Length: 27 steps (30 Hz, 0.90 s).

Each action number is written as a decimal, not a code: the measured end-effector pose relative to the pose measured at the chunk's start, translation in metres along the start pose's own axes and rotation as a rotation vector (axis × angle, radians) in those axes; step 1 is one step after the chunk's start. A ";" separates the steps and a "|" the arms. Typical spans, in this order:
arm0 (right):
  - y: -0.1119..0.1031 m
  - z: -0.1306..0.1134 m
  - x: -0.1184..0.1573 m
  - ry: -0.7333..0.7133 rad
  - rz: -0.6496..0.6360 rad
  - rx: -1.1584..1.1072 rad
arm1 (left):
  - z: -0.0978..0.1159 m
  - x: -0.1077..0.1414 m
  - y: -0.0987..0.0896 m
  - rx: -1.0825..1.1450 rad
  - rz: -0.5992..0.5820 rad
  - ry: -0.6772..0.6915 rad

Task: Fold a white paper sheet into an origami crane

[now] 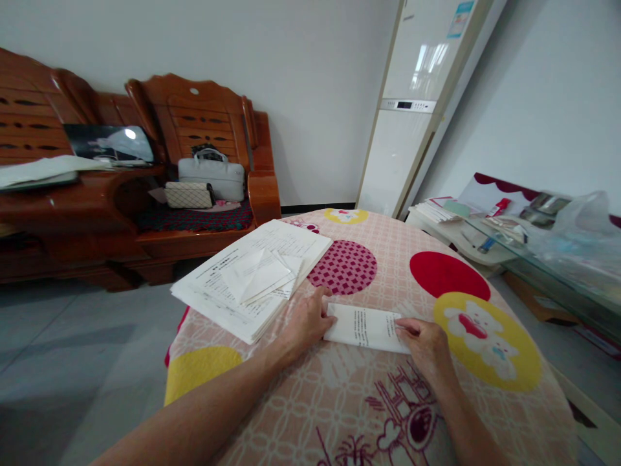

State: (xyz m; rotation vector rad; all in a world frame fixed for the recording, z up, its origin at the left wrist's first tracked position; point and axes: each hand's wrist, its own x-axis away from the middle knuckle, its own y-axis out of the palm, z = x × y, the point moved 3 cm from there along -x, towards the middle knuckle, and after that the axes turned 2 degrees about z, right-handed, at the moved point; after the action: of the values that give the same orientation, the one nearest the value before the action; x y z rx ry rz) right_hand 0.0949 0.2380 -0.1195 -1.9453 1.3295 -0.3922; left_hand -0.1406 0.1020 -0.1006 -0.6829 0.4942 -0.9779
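A folded strip of printed paper (363,327) lies on the patterned tablecloth (388,239). My left hand (310,317) holds its left end, thumb on the paper and fingers curled at the edge. At the right end, my right hand (427,343) pinches the paper between thumb and fingers. Left of my left hand is a stack of printed sheets (218,291), with folded paper pieces (264,275) on top.
A wooden chair (204,103) with a grey bag (218,178) and a small quilted bag (188,195) stands back left. A white cabinet-like unit (392,149) is behind the table. Glass shelving (533,259) with a plastic bag (582,226) is at right.
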 end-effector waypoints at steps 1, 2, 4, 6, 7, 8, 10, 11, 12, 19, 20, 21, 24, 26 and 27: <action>0.000 0.000 0.000 0.000 -0.002 0.002 | 0.000 0.000 0.000 0.000 -0.001 0.001; 0.000 0.000 0.000 0.000 -0.005 0.003 | 0.001 0.000 0.000 -0.004 0.001 0.003; 0.000 0.001 0.000 -0.008 -0.009 0.003 | 0.002 0.001 0.000 -0.022 0.007 0.010; 0.000 0.001 0.000 -0.012 -0.010 0.005 | 0.004 0.002 -0.001 -0.052 -0.003 0.015; 0.000 0.000 0.000 -0.013 -0.009 0.008 | 0.005 0.002 -0.001 -0.069 -0.012 0.021; 0.000 0.000 0.000 -0.013 -0.007 0.013 | 0.006 0.003 -0.001 -0.089 -0.022 0.033; 0.000 -0.002 0.000 -0.018 0.000 0.022 | 0.008 0.004 -0.003 -0.134 -0.033 0.071; 0.000 -0.002 0.000 -0.019 0.003 0.023 | 0.009 0.004 -0.003 -0.155 -0.029 0.104; 0.000 -0.003 0.000 -0.018 0.005 0.024 | 0.010 0.004 -0.004 -0.171 -0.022 0.147; 0.000 -0.003 -0.001 0.007 0.007 0.021 | 0.016 -0.003 0.007 -0.012 -0.154 0.505; 0.000 -0.003 -0.001 0.005 0.010 0.024 | 0.017 -0.003 0.009 0.006 -0.202 0.543; 0.001 -0.003 -0.001 0.004 0.010 0.029 | 0.017 -0.003 0.010 0.013 -0.245 0.576; 0.001 -0.002 -0.001 0.015 -0.002 0.039 | 0.018 -0.003 0.009 -0.004 -0.326 0.644; 0.001 -0.002 -0.001 0.018 -0.011 0.038 | 0.020 -0.001 0.007 -0.031 -0.360 0.669; 0.001 -0.002 -0.001 0.016 -0.011 0.037 | 0.022 0.000 0.007 -0.053 -0.370 0.681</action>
State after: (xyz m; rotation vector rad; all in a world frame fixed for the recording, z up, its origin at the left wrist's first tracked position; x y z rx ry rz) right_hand 0.0921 0.2380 -0.1187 -1.9232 1.3128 -0.4356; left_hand -0.1218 0.1110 -0.0902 -0.4810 1.0147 -1.5603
